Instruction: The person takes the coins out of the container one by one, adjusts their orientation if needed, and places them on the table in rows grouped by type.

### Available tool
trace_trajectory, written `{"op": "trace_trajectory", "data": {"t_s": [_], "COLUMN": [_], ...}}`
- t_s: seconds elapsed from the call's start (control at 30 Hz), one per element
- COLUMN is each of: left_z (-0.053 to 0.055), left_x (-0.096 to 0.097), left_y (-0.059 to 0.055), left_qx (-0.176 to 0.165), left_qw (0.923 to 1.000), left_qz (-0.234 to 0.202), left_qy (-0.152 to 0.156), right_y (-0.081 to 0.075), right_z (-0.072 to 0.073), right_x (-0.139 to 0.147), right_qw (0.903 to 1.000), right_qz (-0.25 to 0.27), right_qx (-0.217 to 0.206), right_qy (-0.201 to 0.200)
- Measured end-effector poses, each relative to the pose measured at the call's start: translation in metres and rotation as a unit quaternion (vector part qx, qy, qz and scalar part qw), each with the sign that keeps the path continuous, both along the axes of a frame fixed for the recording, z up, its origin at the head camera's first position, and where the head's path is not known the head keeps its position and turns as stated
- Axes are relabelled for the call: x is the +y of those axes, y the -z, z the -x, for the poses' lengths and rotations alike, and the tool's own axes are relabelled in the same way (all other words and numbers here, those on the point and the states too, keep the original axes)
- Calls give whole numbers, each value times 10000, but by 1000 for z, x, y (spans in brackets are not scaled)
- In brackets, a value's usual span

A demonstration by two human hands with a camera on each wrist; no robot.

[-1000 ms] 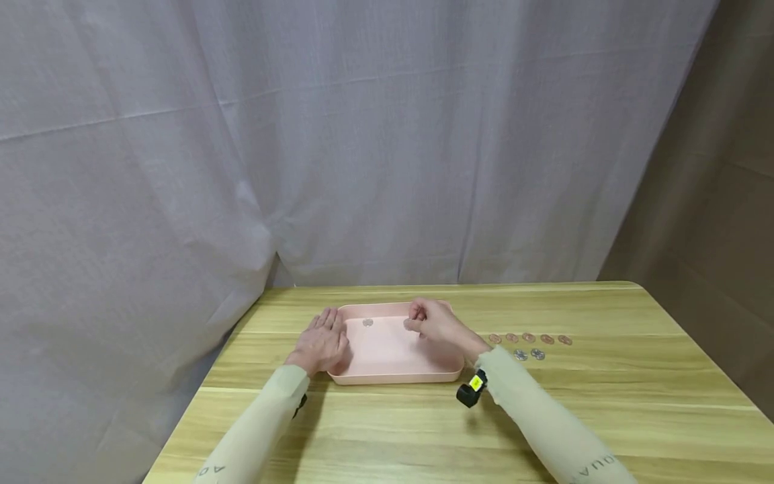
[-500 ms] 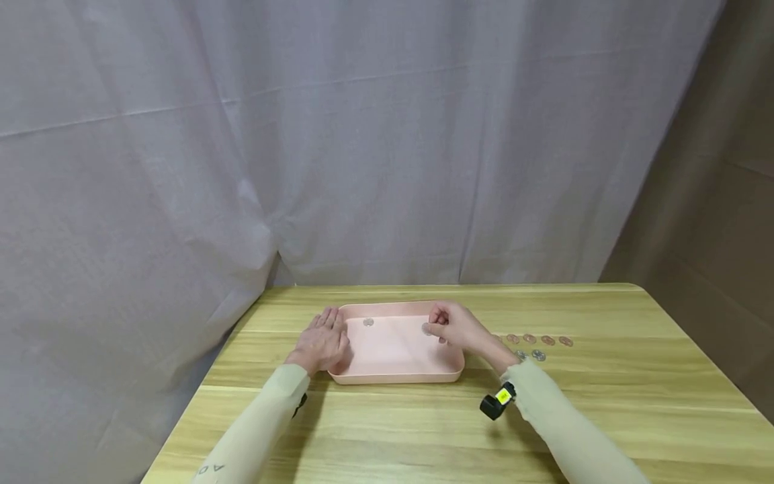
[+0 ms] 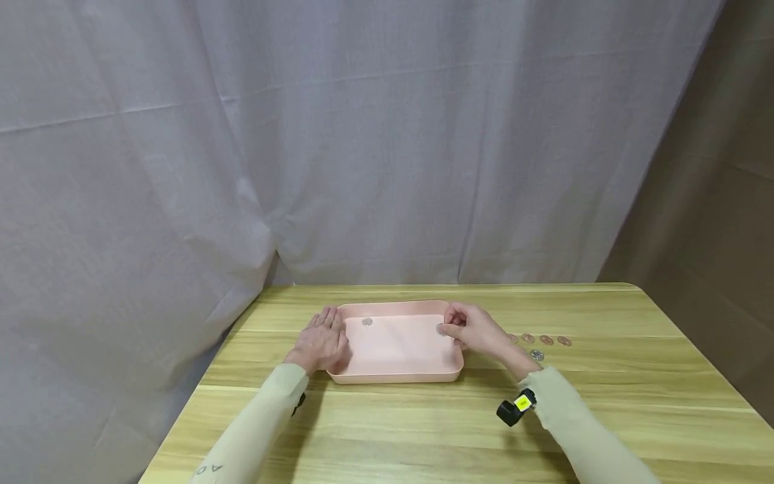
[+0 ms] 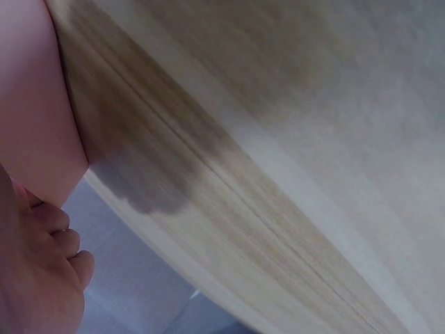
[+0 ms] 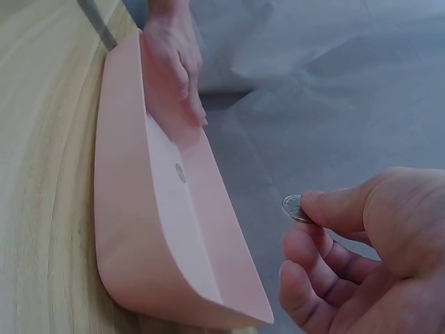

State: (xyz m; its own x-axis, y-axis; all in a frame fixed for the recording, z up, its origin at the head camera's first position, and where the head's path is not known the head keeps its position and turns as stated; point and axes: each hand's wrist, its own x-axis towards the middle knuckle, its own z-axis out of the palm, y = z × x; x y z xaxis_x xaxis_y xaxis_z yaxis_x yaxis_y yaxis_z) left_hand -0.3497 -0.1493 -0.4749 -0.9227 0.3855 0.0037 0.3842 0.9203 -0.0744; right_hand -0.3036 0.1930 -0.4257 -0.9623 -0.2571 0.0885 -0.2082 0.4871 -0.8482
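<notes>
My right hand (image 3: 478, 331) pinches a silver coin (image 5: 296, 208) between thumb and forefinger, just above the right end of the pink tray (image 3: 396, 378). The other fingers are curled below the coin in the right wrist view. My left hand (image 3: 318, 341) lies against the tray's left wall with its fingers extended; in the right wrist view that left hand (image 5: 174, 59) leans over the rim. A second silver coin (image 3: 367, 322) rests inside the tray near its back left corner. The left wrist view shows only part of the left hand (image 4: 42, 271) beside the tray wall.
To the right of the tray, a row of copper-coloured coins (image 3: 546, 340) lies on the wooden table (image 3: 387, 430), partly hidden by my right wrist. One silver coin (image 3: 537, 355) shows in front of that row. A grey curtain (image 3: 375, 168) hangs behind the table.
My right hand has moved to the right with the coin, from above the tray's back middle to its right end. Its arm now covers more of the table coins. The left hand stays in place.
</notes>
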Motion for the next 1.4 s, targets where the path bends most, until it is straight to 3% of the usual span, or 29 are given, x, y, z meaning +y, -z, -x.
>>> {"op": "trace_trajectory", "data": {"t_s": [0.63, 1.4], "left_z": [0, 1], "left_x": [0, -1], "left_y": [0, 2], "left_qx": [-21, -24], "left_qw": [10000, 9999], "left_qz": [-92, -93], "left_qy": [-16, 39], "right_y": [0, 30], "right_z": [-6, -20], "right_x": [66, 139], "right_qw": [9987, 9929], "right_qz": [154, -297], "right_qx": [33, 78], "right_qy": [478, 1153]}}
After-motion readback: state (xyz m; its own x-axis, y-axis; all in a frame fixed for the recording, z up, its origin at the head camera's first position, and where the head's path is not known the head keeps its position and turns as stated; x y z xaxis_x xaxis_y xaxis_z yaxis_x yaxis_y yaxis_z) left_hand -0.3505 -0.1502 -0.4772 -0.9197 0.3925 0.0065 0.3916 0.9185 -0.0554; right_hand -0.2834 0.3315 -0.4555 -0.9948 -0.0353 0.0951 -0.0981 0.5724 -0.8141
